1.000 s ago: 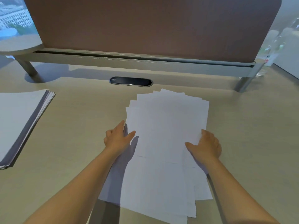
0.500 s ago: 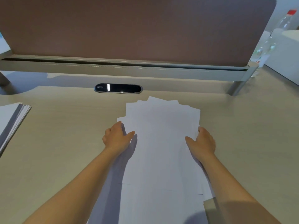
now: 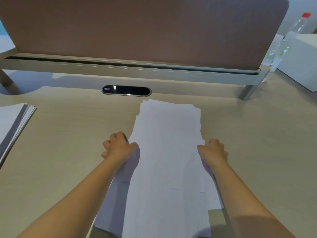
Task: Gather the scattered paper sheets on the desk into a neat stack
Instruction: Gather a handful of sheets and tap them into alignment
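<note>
Several white paper sheets (image 3: 168,152) lie in a long, loosely aligned pile on the beige desk (image 3: 68,152), running from the front edge toward the back. Their far corners are still slightly fanned. My left hand (image 3: 118,146) grips the pile's left edge, thumb on top and fingers curled beside it. My right hand (image 3: 214,150) grips the right edge the same way. The near ends of the sheets spread wider under my forearms.
A second paper stack (image 3: 13,121) lies at the left edge. Behind the pile are a black oval cable port (image 3: 127,90) and a brown divider panel (image 3: 137,31) on a metal rail. A clear bottle (image 3: 291,36) and a white box (image 3: 301,60) stand at the right.
Both hands have pressed inward and their fingers have curled. The fanned sheets have drawn together into a narrower pile. The view has shifted slightly.
</note>
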`<state>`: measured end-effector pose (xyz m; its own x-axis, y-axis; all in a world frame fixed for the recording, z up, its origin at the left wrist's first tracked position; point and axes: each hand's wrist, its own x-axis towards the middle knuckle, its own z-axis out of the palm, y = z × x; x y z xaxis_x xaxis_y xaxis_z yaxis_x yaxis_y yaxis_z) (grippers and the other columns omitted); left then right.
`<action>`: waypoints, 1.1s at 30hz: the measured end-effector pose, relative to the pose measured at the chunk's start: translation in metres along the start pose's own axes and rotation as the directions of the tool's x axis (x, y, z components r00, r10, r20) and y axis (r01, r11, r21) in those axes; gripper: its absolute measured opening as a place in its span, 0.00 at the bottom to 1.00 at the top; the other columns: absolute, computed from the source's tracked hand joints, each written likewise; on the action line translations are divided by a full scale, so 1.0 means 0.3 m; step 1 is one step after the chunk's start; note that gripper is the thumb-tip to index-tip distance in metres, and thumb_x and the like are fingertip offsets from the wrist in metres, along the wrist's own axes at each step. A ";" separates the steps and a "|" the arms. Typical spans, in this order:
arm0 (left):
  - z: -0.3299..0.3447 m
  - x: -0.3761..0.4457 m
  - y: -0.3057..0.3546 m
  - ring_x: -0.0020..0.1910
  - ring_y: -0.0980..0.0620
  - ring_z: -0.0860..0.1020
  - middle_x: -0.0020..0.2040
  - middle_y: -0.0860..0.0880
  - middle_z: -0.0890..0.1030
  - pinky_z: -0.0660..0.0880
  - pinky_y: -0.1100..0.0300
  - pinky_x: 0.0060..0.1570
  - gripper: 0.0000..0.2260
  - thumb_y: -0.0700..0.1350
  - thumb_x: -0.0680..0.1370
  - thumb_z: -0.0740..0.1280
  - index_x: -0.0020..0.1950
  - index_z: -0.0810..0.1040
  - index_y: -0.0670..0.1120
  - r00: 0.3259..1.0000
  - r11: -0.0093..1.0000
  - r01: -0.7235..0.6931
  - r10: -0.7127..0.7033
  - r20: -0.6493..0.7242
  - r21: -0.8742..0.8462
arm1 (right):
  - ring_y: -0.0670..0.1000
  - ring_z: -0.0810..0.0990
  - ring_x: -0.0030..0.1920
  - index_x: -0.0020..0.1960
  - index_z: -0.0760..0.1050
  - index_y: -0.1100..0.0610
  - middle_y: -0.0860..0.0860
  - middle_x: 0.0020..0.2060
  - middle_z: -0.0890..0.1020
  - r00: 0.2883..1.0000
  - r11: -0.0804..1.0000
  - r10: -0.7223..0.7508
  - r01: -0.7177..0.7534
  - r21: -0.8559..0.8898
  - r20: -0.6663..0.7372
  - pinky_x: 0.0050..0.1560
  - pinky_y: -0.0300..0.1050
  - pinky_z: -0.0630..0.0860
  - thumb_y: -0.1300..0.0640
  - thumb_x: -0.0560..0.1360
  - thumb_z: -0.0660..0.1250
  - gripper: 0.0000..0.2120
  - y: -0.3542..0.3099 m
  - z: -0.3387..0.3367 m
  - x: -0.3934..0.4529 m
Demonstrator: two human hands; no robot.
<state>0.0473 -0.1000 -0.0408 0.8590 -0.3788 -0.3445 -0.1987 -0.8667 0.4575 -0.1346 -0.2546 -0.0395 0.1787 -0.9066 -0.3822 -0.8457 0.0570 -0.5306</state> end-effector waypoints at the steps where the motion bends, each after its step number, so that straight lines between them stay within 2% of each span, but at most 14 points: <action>1: 0.005 -0.031 -0.022 0.66 0.43 0.60 0.68 0.47 0.62 0.61 0.52 0.52 0.18 0.52 0.77 0.62 0.63 0.65 0.44 1.000 0.999 0.017 -0.017 0.010 0.048 | 0.60 0.69 0.61 0.63 0.66 0.59 0.56 0.63 0.69 1.000 1.000 0.003 -0.003 -0.013 0.021 0.55 0.47 0.68 0.57 0.74 0.60 0.18 0.009 0.001 -0.022; 4: 0.026 -0.111 -0.059 0.66 0.43 0.58 0.70 0.47 0.58 0.62 0.53 0.53 0.23 0.53 0.77 0.61 0.67 0.62 0.44 0.998 0.993 0.048 -0.051 0.029 0.107 | 0.59 0.70 0.60 0.67 0.63 0.64 0.57 0.61 0.68 0.996 1.000 0.019 -0.019 0.007 0.091 0.59 0.48 0.69 0.58 0.74 0.60 0.23 0.031 0.021 -0.077; 8: 0.043 -0.192 -0.046 0.66 0.41 0.61 0.69 0.44 0.60 0.64 0.55 0.56 0.27 0.55 0.77 0.61 0.69 0.60 0.41 0.992 0.996 0.080 -0.084 0.097 0.046 | 0.58 0.73 0.57 0.65 0.65 0.63 0.55 0.59 0.68 0.978 0.978 0.040 -0.080 0.193 0.204 0.52 0.46 0.73 0.58 0.72 0.63 0.22 0.049 0.061 -0.124; 11: 0.026 -0.216 -0.052 0.67 0.39 0.65 0.70 0.42 0.60 0.66 0.54 0.58 0.29 0.53 0.77 0.63 0.71 0.58 0.39 0.978 0.986 0.145 -0.130 0.165 -0.081 | 0.55 0.74 0.46 0.56 0.67 0.60 0.55 0.50 0.74 0.967 0.941 0.078 -0.151 0.302 0.241 0.46 0.43 0.71 0.61 0.69 0.65 0.16 0.073 0.067 -0.138; 13: 0.011 -0.210 -0.076 0.65 0.39 0.70 0.68 0.40 0.65 0.70 0.53 0.58 0.29 0.51 0.76 0.64 0.70 0.60 0.36 0.967 0.963 0.180 -0.136 0.215 -0.200 | 0.57 0.78 0.50 0.60 0.69 0.67 0.60 0.55 0.78 0.958 0.907 0.104 -0.201 0.371 0.266 0.53 0.46 0.73 0.64 0.70 0.65 0.19 0.086 0.058 -0.132; 15: 0.003 -0.208 -0.099 0.62 0.38 0.73 0.65 0.36 0.71 0.73 0.52 0.55 0.27 0.48 0.76 0.65 0.67 0.63 0.32 0.965 0.960 0.170 -0.116 0.237 -0.221 | 0.61 0.75 0.61 0.62 0.68 0.73 0.65 0.61 0.74 0.954 0.899 0.100 -0.208 0.385 0.282 0.65 0.54 0.69 0.66 0.72 0.65 0.21 0.092 0.047 -0.132; 18: 0.016 -0.212 -0.121 0.59 0.39 0.76 0.62 0.34 0.75 0.74 0.53 0.51 0.25 0.47 0.74 0.64 0.63 0.68 0.29 0.967 0.973 0.144 -0.101 0.233 -0.178 | 0.63 0.73 0.64 0.62 0.67 0.74 0.65 0.61 0.74 0.955 0.921 0.096 -0.193 0.338 0.281 0.67 0.58 0.66 0.68 0.71 0.64 0.21 0.102 0.049 -0.129; 20: 0.022 -0.214 -0.124 0.51 0.43 0.77 0.53 0.39 0.77 0.72 0.55 0.46 0.16 0.48 0.75 0.63 0.52 0.72 0.36 0.974 0.990 0.105 -0.082 0.213 -0.099 | 0.61 0.79 0.53 0.50 0.75 0.68 0.61 0.52 0.80 0.967 0.954 0.092 -0.154 0.256 0.237 0.58 0.51 0.74 0.66 0.70 0.64 0.10 0.106 0.045 -0.137; 21: 0.024 -0.217 -0.124 0.50 0.44 0.75 0.51 0.42 0.75 0.70 0.57 0.44 0.13 0.50 0.75 0.63 0.49 0.71 0.40 0.978 0.995 0.089 -0.079 0.193 -0.044 | 0.59 0.79 0.47 0.40 0.72 0.63 0.57 0.46 0.78 0.973 0.976 0.083 -0.123 0.178 0.214 0.50 0.44 0.74 0.64 0.69 0.63 0.02 0.099 0.041 -0.151; 23: 0.028 -0.218 -0.117 0.57 0.42 0.71 0.57 0.42 0.71 0.66 0.58 0.46 0.15 0.51 0.76 0.63 0.54 0.71 0.41 0.989 0.997 0.077 -0.079 0.128 0.022 | 0.57 0.75 0.47 0.35 0.64 0.59 0.55 0.47 0.73 0.980 0.989 0.097 -0.115 0.096 0.174 0.45 0.42 0.72 0.61 0.70 0.62 0.08 0.081 0.048 -0.152; 25: 0.033 -0.214 -0.108 0.60 0.41 0.69 0.63 0.41 0.67 0.66 0.57 0.48 0.20 0.50 0.76 0.64 0.62 0.68 0.38 0.991 0.993 0.100 -0.095 0.092 -0.061 | 0.58 0.76 0.54 0.43 0.68 0.60 0.57 0.55 0.74 0.968 0.984 0.089 -0.122 0.128 0.233 0.48 0.45 0.74 0.60 0.70 0.63 0.05 0.047 0.062 -0.148; 29: 0.020 -0.153 -0.135 0.56 0.40 0.76 0.61 0.37 0.73 0.72 0.53 0.49 0.25 0.45 0.74 0.68 0.65 0.65 0.33 0.965 0.853 0.219 -0.119 0.233 -0.474 | 0.59 0.70 0.66 0.67 0.63 0.68 0.58 0.66 0.70 0.931 0.900 0.089 -0.227 0.372 0.354 0.65 0.52 0.67 0.63 0.74 0.65 0.24 0.001 0.085 -0.141; 31: 0.002 -0.138 -0.163 0.48 0.43 0.77 0.51 0.38 0.77 0.71 0.55 0.45 0.17 0.42 0.73 0.69 0.55 0.71 0.33 0.957 0.781 0.255 -0.120 0.264 -0.570 | 0.59 0.73 0.61 0.64 0.65 0.70 0.59 0.61 0.73 0.927 0.899 0.069 -0.218 0.381 0.368 0.61 0.50 0.70 0.65 0.75 0.64 0.19 0.001 0.094 -0.143; 33: -0.016 -0.136 -0.182 0.41 0.46 0.74 0.42 0.42 0.75 0.69 0.59 0.39 0.07 0.39 0.72 0.67 0.43 0.71 0.37 0.959 0.777 0.234 -0.085 0.271 -0.585 | 0.55 0.75 0.43 0.49 0.71 0.65 0.56 0.44 0.74 0.930 0.924 -0.001 -0.139 0.356 0.367 0.45 0.44 0.73 0.68 0.75 0.60 0.04 -0.006 0.094 -0.157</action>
<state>0.0252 -0.0356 -0.0477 0.7129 -0.3774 -0.5910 0.3225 -0.5719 0.7543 -0.1273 -0.2001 -0.0417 0.3515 -0.6903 -0.6324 -0.6270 0.3280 -0.7066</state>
